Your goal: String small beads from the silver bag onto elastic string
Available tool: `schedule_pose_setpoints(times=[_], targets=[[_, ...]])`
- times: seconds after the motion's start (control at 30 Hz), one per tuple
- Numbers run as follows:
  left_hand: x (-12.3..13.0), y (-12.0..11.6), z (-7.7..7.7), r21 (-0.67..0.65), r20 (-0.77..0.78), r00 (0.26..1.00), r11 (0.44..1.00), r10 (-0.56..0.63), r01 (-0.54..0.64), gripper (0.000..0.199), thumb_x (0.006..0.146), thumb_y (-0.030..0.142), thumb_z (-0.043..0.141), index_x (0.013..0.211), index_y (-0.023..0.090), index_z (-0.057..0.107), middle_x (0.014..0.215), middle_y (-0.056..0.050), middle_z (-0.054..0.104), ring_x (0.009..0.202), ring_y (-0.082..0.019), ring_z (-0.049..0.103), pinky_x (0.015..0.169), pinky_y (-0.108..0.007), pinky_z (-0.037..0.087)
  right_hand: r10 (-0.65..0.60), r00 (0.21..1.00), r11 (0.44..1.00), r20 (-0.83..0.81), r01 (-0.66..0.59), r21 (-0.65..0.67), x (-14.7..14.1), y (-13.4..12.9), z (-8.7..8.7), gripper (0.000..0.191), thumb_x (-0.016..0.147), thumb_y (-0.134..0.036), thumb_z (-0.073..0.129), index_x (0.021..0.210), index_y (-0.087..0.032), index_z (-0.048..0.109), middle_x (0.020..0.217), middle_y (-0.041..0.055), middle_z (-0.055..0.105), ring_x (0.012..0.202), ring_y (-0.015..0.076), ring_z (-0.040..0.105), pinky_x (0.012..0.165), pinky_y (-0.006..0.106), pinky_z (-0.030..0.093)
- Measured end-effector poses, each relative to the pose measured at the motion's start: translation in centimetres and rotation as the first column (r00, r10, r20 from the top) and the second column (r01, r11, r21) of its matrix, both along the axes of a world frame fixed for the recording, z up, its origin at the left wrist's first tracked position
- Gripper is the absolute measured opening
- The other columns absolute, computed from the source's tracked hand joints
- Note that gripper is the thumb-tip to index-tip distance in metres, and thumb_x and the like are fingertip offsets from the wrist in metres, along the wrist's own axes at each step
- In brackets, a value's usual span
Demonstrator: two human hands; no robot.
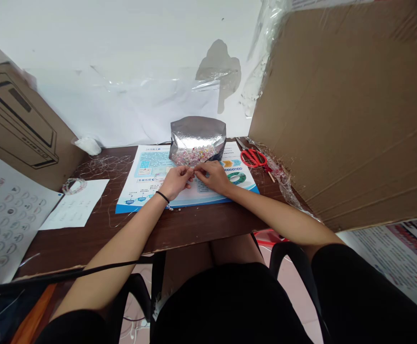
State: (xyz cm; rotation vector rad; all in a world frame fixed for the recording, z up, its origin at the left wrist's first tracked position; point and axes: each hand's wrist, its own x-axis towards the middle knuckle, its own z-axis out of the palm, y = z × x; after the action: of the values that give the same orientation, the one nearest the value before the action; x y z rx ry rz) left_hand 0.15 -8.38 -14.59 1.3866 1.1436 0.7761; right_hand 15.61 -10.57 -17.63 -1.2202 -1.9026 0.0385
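Note:
My left hand [177,181] and my right hand [213,176] meet fingertip to fingertip over a printed sheet [133,188]. Thumbs and fingers of both are pinched together; whatever lies between them is too small to make out. Just behind the hands stands a silver pouch [198,128], its front holding many small pink, white and coloured beads [193,155]. A few bead-like bits [170,208] show beneath my left wrist, which wears a dark band.
Red-handled scissors [253,158] lie to the right, beside crumpled clear plastic [283,184]. At left, beaded loops [74,186] rest on white paper [75,210], near tangled clear thread [104,165]. Cardboard boxes [345,105] flank the brown table [201,224]. A black cable [68,274] crosses below my left arm.

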Motion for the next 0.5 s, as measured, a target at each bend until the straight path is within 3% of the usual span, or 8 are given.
schedule_pose_setpoints(times=[0.13,0.23,0.37,0.5], targets=[[-0.3,0.2,0.7,0.073,0.004,0.998,0.996,0.057,-0.057,0.023,0.094,0.021,0.045,0.073,0.015,0.05,0.058,0.001,0.054,0.04,-0.006,0.048,0.037,-0.017,0.035,-0.001,1.0,1.0,0.009,0.001,-0.03,0.0,0.0,0.2,0.009,0.084,-0.022,0.056,0.085,-0.017,0.064,0.072,0.0005,0.065,0.072,0.0143,0.059,0.079,0.03,0.036],[-0.9,0.9,1.1,0.159,0.061,0.978,0.965,0.199,-0.207,0.019,0.093,0.018,0.044,0.075,0.016,0.048,0.069,-0.001,0.059,0.051,-0.008,0.056,0.041,-0.017,0.042,-0.015,1.0,0.996,0.015,0.016,-0.083,0.2,0.1,0.2,0.008,0.083,-0.021,0.055,0.084,-0.017,0.062,0.071,-0.0003,0.064,0.07,0.0139,0.058,0.078,0.031,0.036],[-2.0,2.3,1.8,0.202,0.199,0.906,0.889,0.375,-0.412,0.018,0.093,0.017,0.039,0.076,0.017,0.045,0.072,-0.001,0.059,0.054,-0.009,0.056,0.041,-0.018,0.043,-0.028,0.998,0.989,0.049,0.034,-0.141,0.3,0.1,0.3,0.008,0.082,-0.02,0.054,0.084,-0.017,0.061,0.071,0.0008,0.063,0.071,0.0145,0.057,0.077,0.03,0.036],[-4.1,2.8,5.0,0.262,0.288,0.821,0.785,0.492,-0.562,0.018,0.093,0.016,0.043,0.076,0.015,0.049,0.077,-0.002,0.062,0.063,-0.008,0.057,0.049,-0.016,0.046,-0.03,0.993,0.979,0.116,0.053,-0.198,0.1,0.1,0.3,0.009,0.081,-0.019,0.053,0.084,-0.017,0.062,0.07,0.0016,0.062,0.069,0.0149,0.054,0.074,0.03,0.036]])
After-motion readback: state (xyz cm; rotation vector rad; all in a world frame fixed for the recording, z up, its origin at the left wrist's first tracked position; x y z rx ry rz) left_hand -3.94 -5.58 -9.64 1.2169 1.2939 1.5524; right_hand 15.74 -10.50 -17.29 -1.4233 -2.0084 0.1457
